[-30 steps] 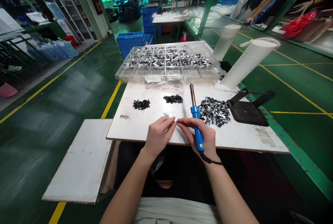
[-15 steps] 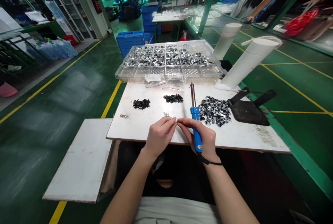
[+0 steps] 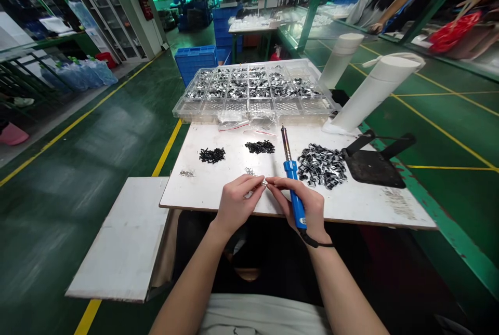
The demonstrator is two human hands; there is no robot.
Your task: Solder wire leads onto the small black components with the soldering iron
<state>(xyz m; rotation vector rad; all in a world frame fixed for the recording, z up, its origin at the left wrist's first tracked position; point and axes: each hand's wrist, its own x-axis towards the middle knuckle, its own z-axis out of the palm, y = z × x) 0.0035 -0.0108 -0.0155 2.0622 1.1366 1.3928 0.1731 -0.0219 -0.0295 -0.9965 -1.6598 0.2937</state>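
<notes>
Near the table's front edge, my left hand (image 3: 239, 200) pinches a tiny shiny metal piece (image 3: 264, 182) between thumb and fingertips. My right hand (image 3: 306, 202) meets it there, its fingertips closed on the same piece. A blue soldering iron (image 3: 294, 189) rests in my right hand, metal tip pointing away, its cord by the wrist. Just beyond my fingers lie small silvery bits (image 3: 250, 171). Two heaps of small black parts, a left one (image 3: 212, 155) and a middle one (image 3: 260, 147), sit farther back. To the right is a pile of black-and-silver pieces (image 3: 322, 166).
A clear compartment tray (image 3: 249, 115) full of metal parts spans the table's back, with plastic bags before it. A black metal stand (image 3: 374, 169) and two white cylinders, the nearer one (image 3: 374, 93) tilted, are at right. A lower white board (image 3: 117, 241) stands left.
The soldering iron's tip has swung slightly left, and its handle has shifted a little in my right hand. Both hands stay together around the small piece.
</notes>
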